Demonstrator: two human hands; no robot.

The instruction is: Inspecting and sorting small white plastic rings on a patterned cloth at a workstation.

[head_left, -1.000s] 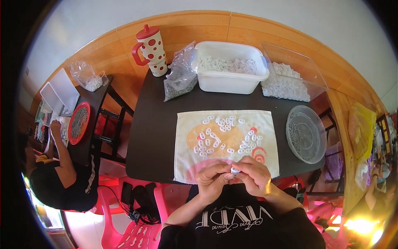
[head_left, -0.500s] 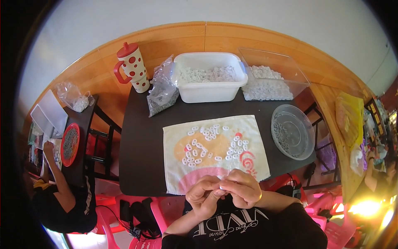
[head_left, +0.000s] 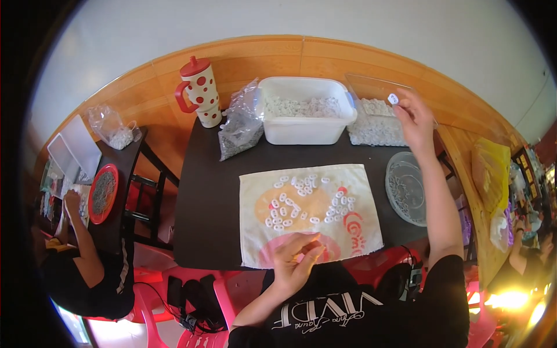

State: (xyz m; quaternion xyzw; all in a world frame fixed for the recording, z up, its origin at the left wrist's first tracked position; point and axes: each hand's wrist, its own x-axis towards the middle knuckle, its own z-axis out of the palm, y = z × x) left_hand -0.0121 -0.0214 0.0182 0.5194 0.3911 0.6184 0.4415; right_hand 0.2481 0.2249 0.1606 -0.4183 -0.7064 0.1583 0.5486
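Note:
My right hand is raised over the clear box at the back right. It pinches a small white oval plastic piece with dark marks on its face. My left hand hovers at the front edge of a printed cream towel. Its fingers are bent, with the thumb a little apart from them and nothing visible between. Several similar white pieces lie in loose groups on the towel. White pieces also fill the lower part of the clear box.
Along the back stand a spotted tumbler, a bag of small grey parts and a white tub of whitish pieces. A round clear container is at the right. Another person works at a left table beside a red tray.
My hands have parted. The right has moved up and away to the clear box, carrying a white piece; the left stays near the towel's front edge. The view has shifted slightly.

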